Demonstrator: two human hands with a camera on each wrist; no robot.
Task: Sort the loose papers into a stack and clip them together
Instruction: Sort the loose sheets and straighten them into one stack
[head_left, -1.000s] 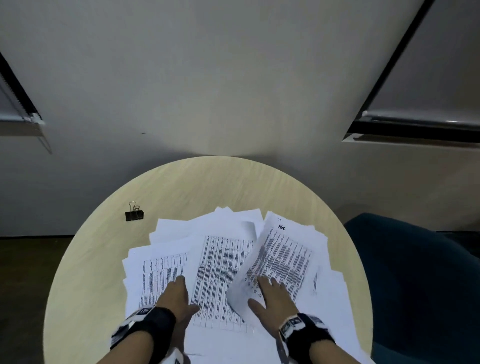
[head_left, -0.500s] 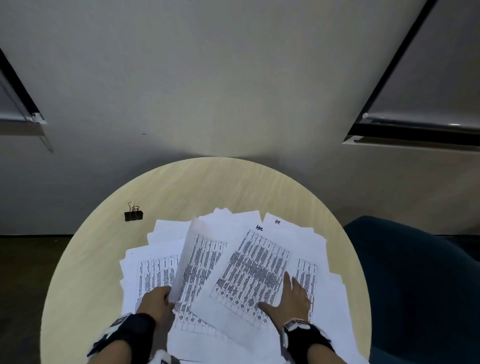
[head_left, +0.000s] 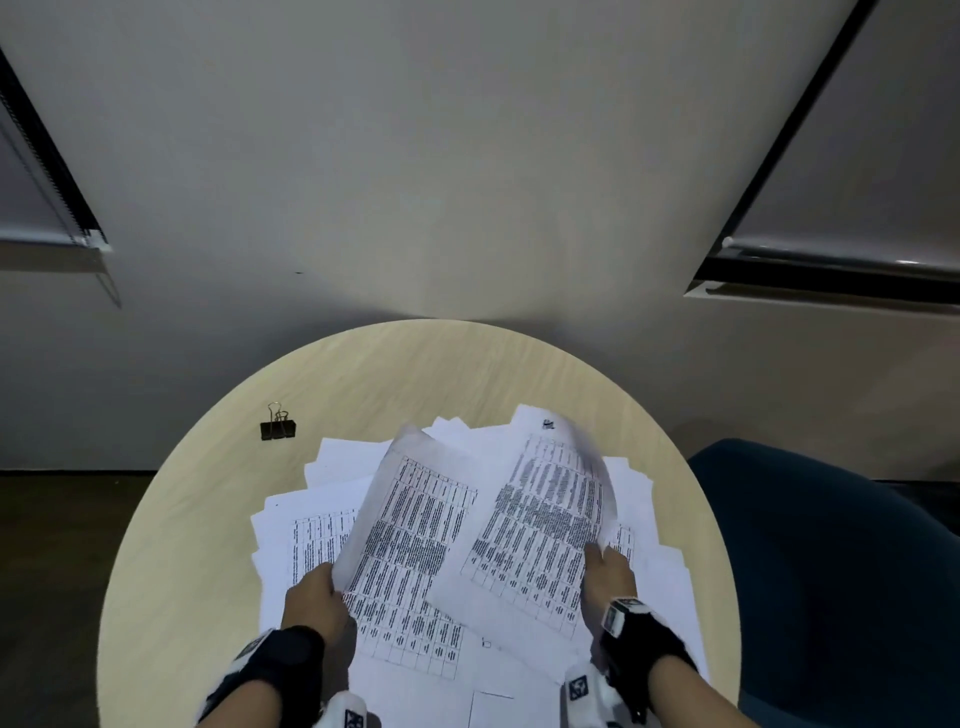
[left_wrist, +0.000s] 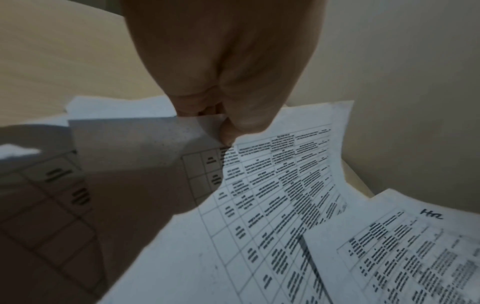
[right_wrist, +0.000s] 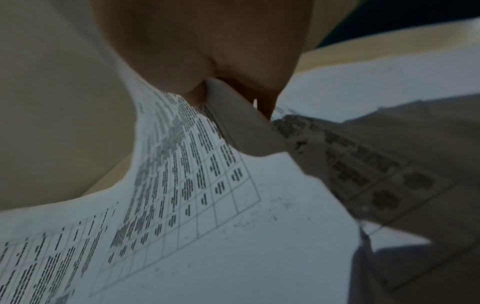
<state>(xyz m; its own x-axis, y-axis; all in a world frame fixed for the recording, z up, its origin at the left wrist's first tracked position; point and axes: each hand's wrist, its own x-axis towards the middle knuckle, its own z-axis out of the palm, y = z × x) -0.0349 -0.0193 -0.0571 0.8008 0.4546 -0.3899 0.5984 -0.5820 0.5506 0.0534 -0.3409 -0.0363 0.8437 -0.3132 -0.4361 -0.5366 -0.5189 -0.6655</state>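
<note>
Several printed sheets lie fanned in a loose pile (head_left: 322, 525) on the near half of a round pale wooden table (head_left: 218, 519). My left hand (head_left: 317, 597) pinches the left edge of one table-printed sheet (head_left: 415, 519), which curls up; the left wrist view shows the thumb and fingers of the left hand (left_wrist: 223, 123) closed on that sheet (left_wrist: 285, 185). My right hand (head_left: 605, 571) pinches the right edge of another printed sheet (head_left: 545, 519), lifted and bent; in the right wrist view the right hand (right_wrist: 228, 88) grips this sheet (right_wrist: 182, 185). A black binder clip (head_left: 278, 427) stands at the table's left.
A dark blue upholstered chair (head_left: 831, 571) stands right of the table. A pale wall (head_left: 467, 182) rises just behind the table's far edge. Bare tabletop (head_left: 441, 374) shows at the far side and to the left around the clip.
Both hands lay flat on the papers a second ago. Now each pinches the edge of one sheet and lifts it, the right sheet bending up at the right and the left sheet curling at the left.
</note>
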